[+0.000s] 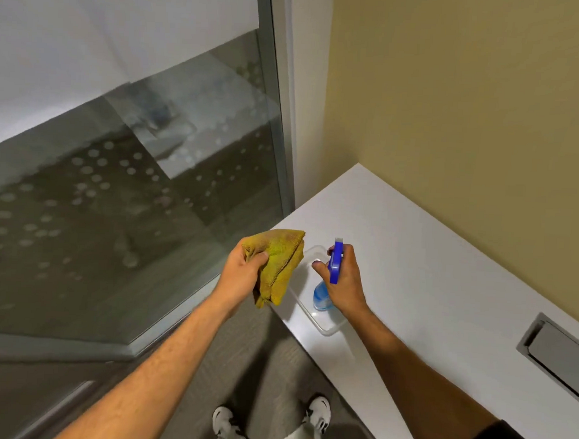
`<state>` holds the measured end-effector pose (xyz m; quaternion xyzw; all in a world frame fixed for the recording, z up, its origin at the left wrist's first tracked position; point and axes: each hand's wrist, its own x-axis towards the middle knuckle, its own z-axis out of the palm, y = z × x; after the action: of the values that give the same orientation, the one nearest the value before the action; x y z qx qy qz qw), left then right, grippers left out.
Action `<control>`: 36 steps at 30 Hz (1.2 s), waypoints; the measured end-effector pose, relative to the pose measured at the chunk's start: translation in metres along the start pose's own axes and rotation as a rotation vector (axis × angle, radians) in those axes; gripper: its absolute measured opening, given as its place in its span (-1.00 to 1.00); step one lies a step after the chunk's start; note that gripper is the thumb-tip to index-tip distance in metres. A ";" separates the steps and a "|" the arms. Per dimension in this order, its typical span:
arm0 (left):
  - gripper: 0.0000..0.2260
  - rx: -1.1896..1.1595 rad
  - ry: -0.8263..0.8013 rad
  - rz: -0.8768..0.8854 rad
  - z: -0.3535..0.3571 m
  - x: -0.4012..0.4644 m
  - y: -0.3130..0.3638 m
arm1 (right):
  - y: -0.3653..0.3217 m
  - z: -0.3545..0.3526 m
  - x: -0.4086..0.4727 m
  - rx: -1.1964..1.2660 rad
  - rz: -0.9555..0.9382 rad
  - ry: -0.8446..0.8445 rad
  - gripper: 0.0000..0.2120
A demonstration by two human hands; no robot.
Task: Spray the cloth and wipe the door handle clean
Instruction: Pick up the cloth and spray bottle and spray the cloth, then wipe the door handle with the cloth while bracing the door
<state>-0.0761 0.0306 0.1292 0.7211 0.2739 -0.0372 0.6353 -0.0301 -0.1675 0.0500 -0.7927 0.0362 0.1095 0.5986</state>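
Observation:
My left hand (242,272) grips a folded yellow cloth (279,265), held up near the corner of the white counter. My right hand (343,281) is closed around a spray bottle (323,295) with a blue trigger head (336,263) and pale blue liquid. The nozzle points away from me, and the cloth sits just to its left. The bottle hangs over a clear plastic tray (326,325) on the counter. A metal bar (71,402) shows at the lower left on the glass door; I cannot tell whether it is the handle.
The white counter (428,278) runs along the yellow wall on the right, with a metal flap (557,350) set into it. A glass door with a frosted band and grey frame (279,119) fills the left. My white shoes (317,416) stand on grey carpet below.

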 end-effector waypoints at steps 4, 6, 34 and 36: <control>-0.79 -0.009 -0.021 -0.045 0.000 -0.005 -0.014 | 0.024 -0.002 0.003 -0.008 0.047 0.017 -0.38; -0.78 -0.020 -0.026 -0.051 -0.005 -0.007 -0.017 | 0.029 -0.002 0.004 -0.016 0.052 0.026 -0.35; -0.65 -0.047 -0.002 0.311 -0.458 -0.239 -0.058 | -0.254 0.349 -0.274 -0.258 -0.302 -0.864 -0.51; -0.68 -0.046 0.011 0.285 -0.497 -0.249 -0.070 | -0.254 0.384 -0.296 -0.121 -0.242 -0.873 -0.63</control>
<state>-0.4648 0.4127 0.2608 0.7382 0.1732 0.0636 0.6489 -0.3207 0.2489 0.2535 -0.7044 -0.3187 0.3644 0.5191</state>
